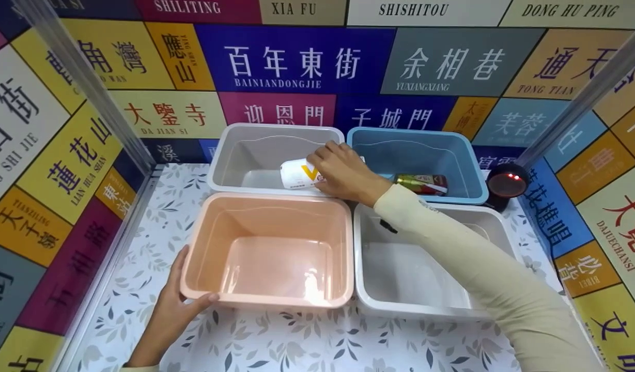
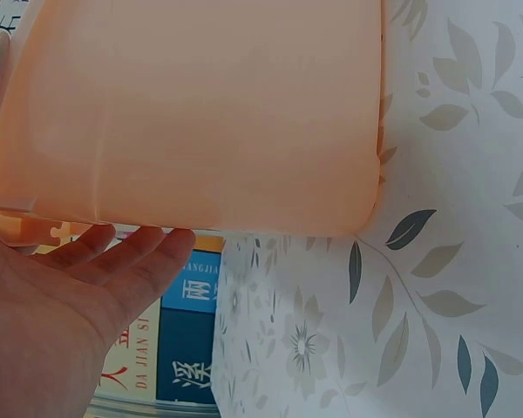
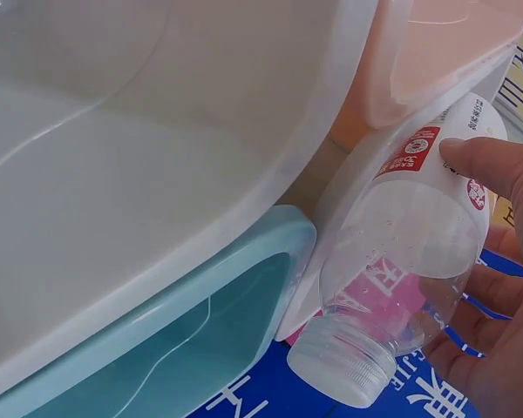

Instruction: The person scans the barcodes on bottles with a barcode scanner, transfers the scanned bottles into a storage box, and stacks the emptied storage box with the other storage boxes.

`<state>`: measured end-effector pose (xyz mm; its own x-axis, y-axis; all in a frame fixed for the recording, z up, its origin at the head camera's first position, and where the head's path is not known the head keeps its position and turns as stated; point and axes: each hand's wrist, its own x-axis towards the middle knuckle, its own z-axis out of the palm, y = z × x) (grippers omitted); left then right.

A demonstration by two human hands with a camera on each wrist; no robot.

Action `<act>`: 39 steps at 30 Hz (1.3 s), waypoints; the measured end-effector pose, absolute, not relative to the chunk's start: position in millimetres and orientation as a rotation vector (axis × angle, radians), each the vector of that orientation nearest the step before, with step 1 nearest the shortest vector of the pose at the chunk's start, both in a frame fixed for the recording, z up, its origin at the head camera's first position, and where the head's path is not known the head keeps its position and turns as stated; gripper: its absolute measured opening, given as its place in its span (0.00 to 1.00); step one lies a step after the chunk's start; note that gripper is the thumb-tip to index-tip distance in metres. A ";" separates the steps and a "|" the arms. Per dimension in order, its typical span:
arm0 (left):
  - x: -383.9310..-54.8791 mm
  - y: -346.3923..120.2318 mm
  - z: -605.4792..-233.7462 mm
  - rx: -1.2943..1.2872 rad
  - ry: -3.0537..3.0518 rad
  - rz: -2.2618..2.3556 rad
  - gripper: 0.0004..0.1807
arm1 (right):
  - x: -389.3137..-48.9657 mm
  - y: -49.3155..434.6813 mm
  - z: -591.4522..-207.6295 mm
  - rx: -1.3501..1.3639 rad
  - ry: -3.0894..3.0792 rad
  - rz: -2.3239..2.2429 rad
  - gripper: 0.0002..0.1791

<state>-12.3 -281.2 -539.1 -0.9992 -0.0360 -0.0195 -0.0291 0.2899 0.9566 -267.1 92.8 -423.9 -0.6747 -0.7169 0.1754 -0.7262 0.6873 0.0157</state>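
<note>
My right hand [image 1: 345, 170] grips a clear plastic bottle [image 3: 401, 235] with a white label and a translucent cap. In the head view the bottle lies sideways over the light grey bin [image 1: 276, 132] at the back left, its cap end hidden by the hand. My left hand [image 1: 175, 305] holds the front left corner of the peach bin [image 1: 270, 299], with the thumb at the front rim. In the left wrist view its fingers [image 2: 148, 261] lie along the bin's outer side, under the rim.
A blue bin [image 1: 415, 135] at the back right holds a green and red can [image 1: 420, 183]. At the front right stands a white bin [image 1: 426, 310], partly covered by the right sleeve. A dark round device [image 1: 507, 181] with red lights is beside the blue bin. Sign-printed walls enclose the table.
</note>
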 end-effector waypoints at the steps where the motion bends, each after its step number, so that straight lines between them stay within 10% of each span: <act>1: -12.3 -281.2 -539.1 0.060 -2.518 -1.869 0.66 | -267.7 92.2 -424.7 1.177 -2.722 0.077 0.28; 39: -13.2 -282.0 -540.7 0.069 -2.507 -1.885 0.66 | -276.3 54.5 -439.0 1.184 -2.753 0.085 0.28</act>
<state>-13.2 -282.0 -540.7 -0.9990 -0.0379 -0.0229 -0.0325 0.2771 0.9603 -276.3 54.5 -439.0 -0.6794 -0.7176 0.1531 -0.7257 0.6880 0.0047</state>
